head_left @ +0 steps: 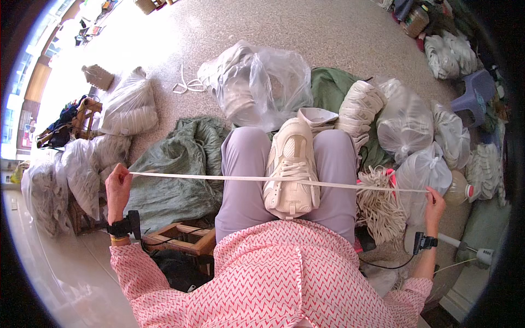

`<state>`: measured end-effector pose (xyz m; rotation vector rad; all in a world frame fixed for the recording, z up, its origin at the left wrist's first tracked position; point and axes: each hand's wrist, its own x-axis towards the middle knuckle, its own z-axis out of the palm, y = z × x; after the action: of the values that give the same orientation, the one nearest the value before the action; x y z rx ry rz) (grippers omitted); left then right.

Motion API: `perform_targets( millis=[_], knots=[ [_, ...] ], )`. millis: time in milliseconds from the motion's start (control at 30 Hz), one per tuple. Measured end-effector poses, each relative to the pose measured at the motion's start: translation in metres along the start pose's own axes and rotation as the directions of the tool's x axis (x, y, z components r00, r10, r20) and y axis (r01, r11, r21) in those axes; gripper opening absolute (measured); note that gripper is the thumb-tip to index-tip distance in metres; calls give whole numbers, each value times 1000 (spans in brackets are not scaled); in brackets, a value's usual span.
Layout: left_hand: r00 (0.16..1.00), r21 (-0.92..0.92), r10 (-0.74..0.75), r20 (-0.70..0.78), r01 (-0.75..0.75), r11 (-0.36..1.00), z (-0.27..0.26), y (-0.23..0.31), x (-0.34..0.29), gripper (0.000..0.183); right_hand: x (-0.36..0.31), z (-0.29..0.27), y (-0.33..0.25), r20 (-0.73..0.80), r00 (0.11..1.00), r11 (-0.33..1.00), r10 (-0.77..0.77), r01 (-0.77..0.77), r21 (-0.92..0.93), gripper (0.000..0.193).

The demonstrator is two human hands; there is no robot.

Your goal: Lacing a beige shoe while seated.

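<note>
Head view: left hand (117,186) and right hand (435,203), spread wide apart, each pinch a white shoelace (219,177) stretched taut over the white sneaker (292,167) between them.

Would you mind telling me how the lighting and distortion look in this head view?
Head view: daylight blows out the floor at the upper left; the fisheye darkens the corners and bends the edges; the taut white lace between left hand and right hand, across the white shoe, stays sharp.
</note>
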<state>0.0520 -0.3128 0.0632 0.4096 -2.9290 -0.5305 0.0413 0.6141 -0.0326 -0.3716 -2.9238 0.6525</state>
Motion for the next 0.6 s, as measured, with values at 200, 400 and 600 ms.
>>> perform_targets(
  millis=[200,400,600],
  knots=[
    [997,0,-74,-38,74,997,-7,-44,11,12,3,-7,52,-41,999,998,-20,17,-56,24],
    [987,-8,-157,-41,157,988,-27,-64,11,12,14,-8,57,-38,998,998,50,-51,-37,24],
    [972,-33,-236,-23,235,971,-31,-71,18,11,18,-8,83,-83,996,990,31,-42,-133,22]
  ],
)
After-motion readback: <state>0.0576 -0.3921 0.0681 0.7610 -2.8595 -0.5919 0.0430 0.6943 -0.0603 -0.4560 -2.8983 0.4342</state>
